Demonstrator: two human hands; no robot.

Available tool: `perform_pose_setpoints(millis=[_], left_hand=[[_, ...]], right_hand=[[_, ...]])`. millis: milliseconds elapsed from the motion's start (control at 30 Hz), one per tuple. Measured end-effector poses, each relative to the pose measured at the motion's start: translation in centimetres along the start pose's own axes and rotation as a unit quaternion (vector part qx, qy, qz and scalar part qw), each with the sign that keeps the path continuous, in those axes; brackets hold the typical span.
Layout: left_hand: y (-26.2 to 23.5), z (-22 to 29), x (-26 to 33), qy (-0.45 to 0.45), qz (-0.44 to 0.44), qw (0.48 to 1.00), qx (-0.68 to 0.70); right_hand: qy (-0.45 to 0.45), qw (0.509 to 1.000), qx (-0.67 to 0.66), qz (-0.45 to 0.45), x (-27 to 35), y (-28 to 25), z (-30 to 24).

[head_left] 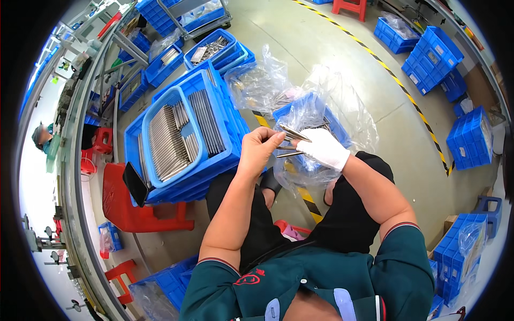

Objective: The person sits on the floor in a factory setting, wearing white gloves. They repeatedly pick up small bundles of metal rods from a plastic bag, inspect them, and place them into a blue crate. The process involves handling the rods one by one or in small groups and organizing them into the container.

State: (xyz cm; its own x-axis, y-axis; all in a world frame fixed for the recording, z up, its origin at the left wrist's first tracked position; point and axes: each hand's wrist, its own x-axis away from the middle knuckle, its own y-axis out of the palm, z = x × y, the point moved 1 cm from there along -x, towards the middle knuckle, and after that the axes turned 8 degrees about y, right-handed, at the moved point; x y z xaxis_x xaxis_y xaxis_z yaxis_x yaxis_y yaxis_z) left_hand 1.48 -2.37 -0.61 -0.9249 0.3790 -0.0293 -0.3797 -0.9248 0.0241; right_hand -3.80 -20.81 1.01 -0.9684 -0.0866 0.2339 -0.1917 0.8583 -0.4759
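- Floor (pixel 332 69): grey concrete with a yellow-black striped line running from 12 o'clock toward 3 o'clock.
- Crates (pixel 433 53): blue stacks at 2, 3 and 4 o'clock, well apart from the hands.
- Stool (pixel 126 208): red, at 8 o'clock, carrying a stack of blue crates.
- Tray (pixel 160 99): blue, on top of that stack at 10 o'clock, filled with rows of metal rods (pixel 166 142).
- Bag (pixel 332 101): clear plastic, lining a blue bin (pixel 337 131) at 1 o'clock, just beyond the hands.
- Phone (pixel 135 183): dark, leaning on the stack's near-left corner.
- Left hand (pixel 259 147): bare, near picture centre, fingers closed on one end of thin metal pieces (pixel 292 140).
- Right hand (pixel 325 147): white-gloved, just right of the left hand, closed on the other end of the pieces, over the bag.
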Motion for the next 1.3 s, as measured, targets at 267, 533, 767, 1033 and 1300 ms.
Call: perform_pose_setpoints(millis=[267,533,767,1033,1300], left_hand=[[-0.1,0.3,0.3,0.052,0.029,0.994,-0.088],[-1.0,1.0,0.2,0.133,0.078,0.979,-0.131],[0.1,0.6,-0.2,0.032,0.023,0.999,0.020],[-0.8,1.1,0.1,0.009,-0.038,0.999,0.027],[-0.9,1.0,0.2,-0.011,-0.044,0.999,-0.006]], right_hand=[[0.057,0.995,-0.059,-0.053,-0.2,-0.1,-0.3],[0.070,0.982,-0.162,-0.062,-0.1,-1.3,1.1],[0.099,0.973,-0.166,-0.127,0.5,-0.6,-0.3],[0.109,0.963,-0.193,-0.151,0.6,-0.4,-0.3],[0.088,0.978,-0.149,-0.115,0.5,0.2,0.1]])
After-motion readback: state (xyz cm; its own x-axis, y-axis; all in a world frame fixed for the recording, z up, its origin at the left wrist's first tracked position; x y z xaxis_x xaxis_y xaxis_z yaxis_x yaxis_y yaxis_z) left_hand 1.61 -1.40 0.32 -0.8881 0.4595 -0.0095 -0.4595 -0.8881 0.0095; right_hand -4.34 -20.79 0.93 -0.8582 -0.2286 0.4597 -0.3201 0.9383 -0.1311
